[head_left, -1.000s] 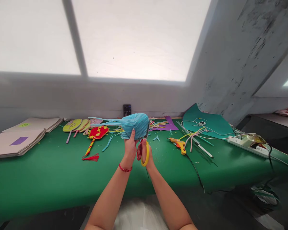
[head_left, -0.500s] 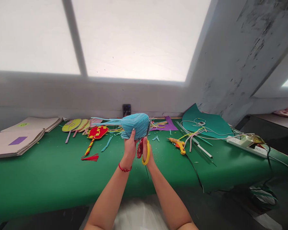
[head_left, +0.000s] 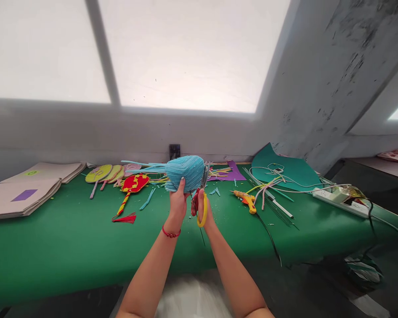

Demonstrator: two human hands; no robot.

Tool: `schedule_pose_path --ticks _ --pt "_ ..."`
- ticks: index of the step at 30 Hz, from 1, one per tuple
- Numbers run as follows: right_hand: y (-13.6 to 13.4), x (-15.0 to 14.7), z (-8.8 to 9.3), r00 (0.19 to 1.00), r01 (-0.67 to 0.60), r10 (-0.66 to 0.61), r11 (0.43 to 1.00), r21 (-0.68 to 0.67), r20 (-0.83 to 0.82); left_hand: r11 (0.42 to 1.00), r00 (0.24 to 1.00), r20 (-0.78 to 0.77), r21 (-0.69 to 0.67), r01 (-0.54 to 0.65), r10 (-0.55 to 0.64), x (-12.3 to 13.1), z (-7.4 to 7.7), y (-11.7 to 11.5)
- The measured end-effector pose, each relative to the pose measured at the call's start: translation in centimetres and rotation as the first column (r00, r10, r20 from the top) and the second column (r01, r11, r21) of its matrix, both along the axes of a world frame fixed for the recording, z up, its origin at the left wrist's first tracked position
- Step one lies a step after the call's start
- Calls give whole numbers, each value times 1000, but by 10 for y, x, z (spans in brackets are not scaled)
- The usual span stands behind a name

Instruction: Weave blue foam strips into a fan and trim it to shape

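Observation:
My left hand [head_left: 178, 204] is closed on a light-blue fan-shaped piece [head_left: 184, 171] covered in rows of pipe cleaners, its thumb lying over the lower edge. Long blue strands stick out from its left side, and a thin dark wire hangs below. My right hand [head_left: 205, 211] grips scissors [head_left: 202, 213] with one yellow and one red handle loop. Their blades point up along the right edge of the blue piece. Left of my hands, a red and yellow fan [head_left: 135, 182] with a red tassel lies on the green table [head_left: 96, 247].
A yellow glue gun [head_left: 248, 201] lies to the right, its black cord running off the front edge. Pipe cleaners, wires and a power strip [head_left: 341, 202] are beyond it. Round fans [head_left: 99, 173] and cardboard sheets [head_left: 23, 190] lie at left. A purple sheet [head_left: 234, 172] sits behind my hands.
The scissor blades have shifted slightly and now stand a little apart from each other at the blue piece's right edge. The blue piece has moved slightly left with my left hand.

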State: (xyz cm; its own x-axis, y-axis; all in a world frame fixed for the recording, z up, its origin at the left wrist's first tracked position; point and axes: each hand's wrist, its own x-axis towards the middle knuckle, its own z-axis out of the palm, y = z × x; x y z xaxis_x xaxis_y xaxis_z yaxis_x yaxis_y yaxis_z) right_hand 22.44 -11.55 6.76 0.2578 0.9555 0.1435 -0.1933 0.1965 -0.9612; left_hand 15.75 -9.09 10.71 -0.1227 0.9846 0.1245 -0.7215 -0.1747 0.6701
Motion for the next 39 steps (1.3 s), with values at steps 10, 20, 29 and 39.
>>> schedule_pose_path --ticks 10,20,29,39 --pt "-1 0 -4 1000 -10 11 999 -38 14 999 999 -22 -7 32 -32 -3 -3 0" --pt "-2 3 3 1000 -9 8 999 -49 -20 998 998 -26 0 57 -57 -3 -2 0" --pt "-3 4 1 1000 1 -2 997 -79 -10 999 999 -30 -6 35 -35 -4 -5 2" --pt "-3 6 3 1000 11 -11 998 -56 -7 999 998 -30 -11 49 -49 -3 -3 1"
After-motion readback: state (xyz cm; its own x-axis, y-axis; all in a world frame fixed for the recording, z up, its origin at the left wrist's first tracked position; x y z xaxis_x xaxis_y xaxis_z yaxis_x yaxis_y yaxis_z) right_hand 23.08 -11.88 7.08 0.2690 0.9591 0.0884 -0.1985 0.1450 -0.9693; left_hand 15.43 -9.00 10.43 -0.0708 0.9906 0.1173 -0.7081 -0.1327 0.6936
